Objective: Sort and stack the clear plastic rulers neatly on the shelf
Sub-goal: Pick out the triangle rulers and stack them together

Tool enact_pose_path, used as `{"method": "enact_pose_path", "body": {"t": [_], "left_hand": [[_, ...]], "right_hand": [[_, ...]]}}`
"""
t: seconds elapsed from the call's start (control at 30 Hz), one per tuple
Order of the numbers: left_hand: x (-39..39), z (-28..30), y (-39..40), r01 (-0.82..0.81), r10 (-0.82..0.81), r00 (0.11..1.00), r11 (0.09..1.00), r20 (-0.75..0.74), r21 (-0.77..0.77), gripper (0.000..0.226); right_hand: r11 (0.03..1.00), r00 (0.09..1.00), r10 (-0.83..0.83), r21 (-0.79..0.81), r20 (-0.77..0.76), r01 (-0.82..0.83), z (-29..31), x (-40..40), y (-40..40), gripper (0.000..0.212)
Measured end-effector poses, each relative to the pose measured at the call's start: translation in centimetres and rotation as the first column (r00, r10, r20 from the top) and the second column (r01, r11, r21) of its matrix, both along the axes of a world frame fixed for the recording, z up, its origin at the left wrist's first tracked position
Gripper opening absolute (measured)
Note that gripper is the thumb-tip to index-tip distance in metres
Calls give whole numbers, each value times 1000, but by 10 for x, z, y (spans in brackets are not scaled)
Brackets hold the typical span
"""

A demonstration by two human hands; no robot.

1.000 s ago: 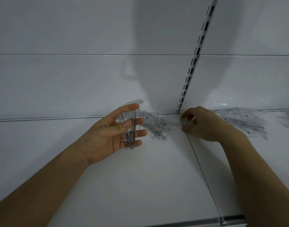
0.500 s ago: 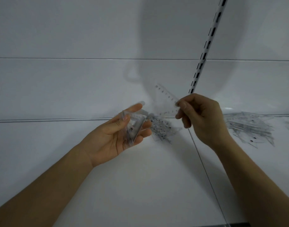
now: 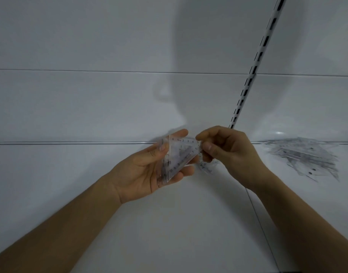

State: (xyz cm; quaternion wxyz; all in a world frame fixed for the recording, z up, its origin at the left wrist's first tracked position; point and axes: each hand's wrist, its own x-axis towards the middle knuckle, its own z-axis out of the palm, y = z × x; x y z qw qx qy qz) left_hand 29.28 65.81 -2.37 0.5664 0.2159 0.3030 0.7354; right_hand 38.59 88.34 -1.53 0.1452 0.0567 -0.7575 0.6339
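Clear plastic, thin and glossy, formed the small triangular ruler (image 3: 182, 154) pinched at its right corner between the thumb and forefinger of the right hand (image 3: 226, 152), whose other fingers curled in toward the palm. Black printed numerals ran along the ruler's top edge and down its slanted edge. Its left part lay against a thin stack of matching clear triangular rulers (image 3: 164, 164), which the left hand (image 3: 149, 170) cupped palm up, thumb pressed on the stack's face and fingertips wrapped behind it. Both hands held the pieces in the air just above the smooth white shelf board (image 3: 169, 233). Beneath the right hand's knuckles, a few loose clear rulers (image 3: 205, 167) lay on the shelf, mostly hidden. Farther right, well apart from the hands, a fanned pile of clear rulers (image 3: 305, 156) rested against the back edge, its layers overlapping untidily. Behind rose glossy white wall panels (image 3: 90, 105), split by a white slotted metal upright (image 3: 253, 69) with dark rectangular holes.
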Motion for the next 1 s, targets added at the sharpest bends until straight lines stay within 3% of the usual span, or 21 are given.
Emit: {"method": "enact_pose_path", "body": {"t": [0.1,0.2,0.33,0.4,0.47,0.63,0.87,1.0], "left_hand": [[2,-1,0,32,-32,998,999,-59,2,58],[2,-1,-1,14,-14,993,1000,-120,-5,58],[1,3,-1,-73,76,995,997,-70,38,56],[-1,5,-1,-143,144,989,989,-37,29,57],[-1,6,0,-199,199,980,980,-19,14,57],[-3,3,1,-271,268,962,961,-49,-52,59],[-1,6,3,-348,345,937,932,-49,-103,33],[-2,7,3,-369,370,929,927,12,-72,38]], "right_hand": [[999,993,-13,33,113,9,-1,1,-5,20],[959,967,-203,230,157,164,-4,-2,-6,29],[716,853,-522,546,6,435,-11,-9,12,23],[619,842,-533,716,80,323,-14,-10,17,37],[584,807,-556,785,201,207,-17,-11,17,51],[692,799,-549,669,245,271,-19,-12,23,32],[747,859,-486,587,161,313,-16,-10,28,11],[918,901,-369,240,226,316,-4,-5,28,9]]}}
